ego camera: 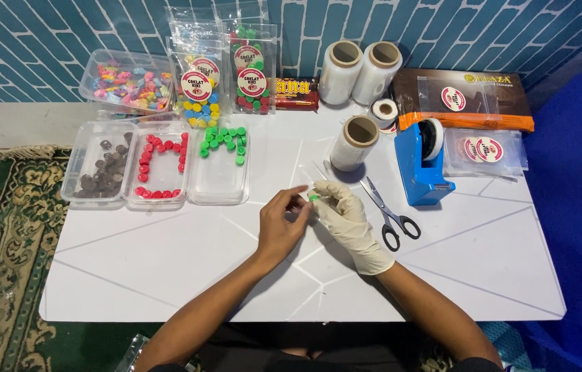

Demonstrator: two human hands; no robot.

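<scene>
My bare left hand [279, 224] and my right hand [346, 220], which wears a white glove, meet over the middle of the white table [167, 275]. Between their fingertips sits a small green piece [313, 198], apparently inside a clear thin plastic wrapper that both hands pinch. Black-handled scissors [388, 213] lie just right of my gloved hand. A roll of clear film [353, 142] stands right behind the hands.
Three clear trays at the left hold brown [101, 172], red [159, 169] and green pieces [222, 142]. Behind them are a tub of mixed colours [125, 83] and filled bags [225, 76]. A blue tape dispenser [420, 162], two more film rolls [360, 69] and a brown box [463, 96] stand at the right.
</scene>
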